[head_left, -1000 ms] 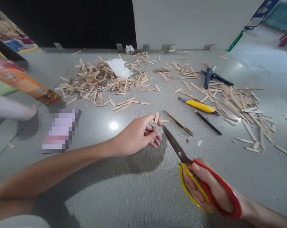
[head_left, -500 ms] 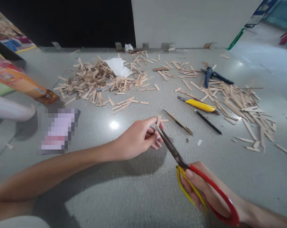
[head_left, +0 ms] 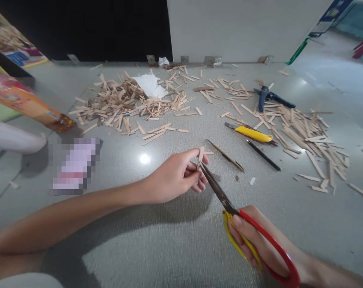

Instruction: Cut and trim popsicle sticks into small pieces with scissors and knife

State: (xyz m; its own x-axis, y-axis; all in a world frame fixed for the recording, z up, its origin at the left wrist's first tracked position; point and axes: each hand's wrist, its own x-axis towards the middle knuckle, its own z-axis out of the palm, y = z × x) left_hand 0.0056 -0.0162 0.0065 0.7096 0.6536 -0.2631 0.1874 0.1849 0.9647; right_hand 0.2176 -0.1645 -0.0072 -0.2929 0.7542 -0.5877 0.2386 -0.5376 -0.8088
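Between the thumb and fingers of my left hand (head_left: pixel 172 176) is a short flat wooden stick (head_left: pixel 201 155), tilted near upright. My right hand (head_left: pixel 253 234) grips a pair of scissors (head_left: pixel 221 195) with one red handle loop and one wrapped in yellow. The blade tips meet the lower part of the stick, close to my left fingertips. Whether the blades have cut into the wood I cannot tell. Just beyond my hands, a thin pointed tool (head_left: pixel 225 155) lies on the grey floor (head_left: pixel 169 248).
Loose wooden sticks form a heap (head_left: pixel 118 100) at back left and another (head_left: pixel 304 128) at right. A yellow utility knife (head_left: pixel 253 134), a black pen-like tool (head_left: pixel 263 155) and dark blue cutters (head_left: pixel 273 97) lie at right. A bottle (head_left: pixel 31 104) and a blurred-out phone-like object (head_left: pixel 75 166) are left.
Hardly anything differs. The scissors' red loop has shifted slightly left and down, and the handles look a little closer together. The stick stays in my left fingers.
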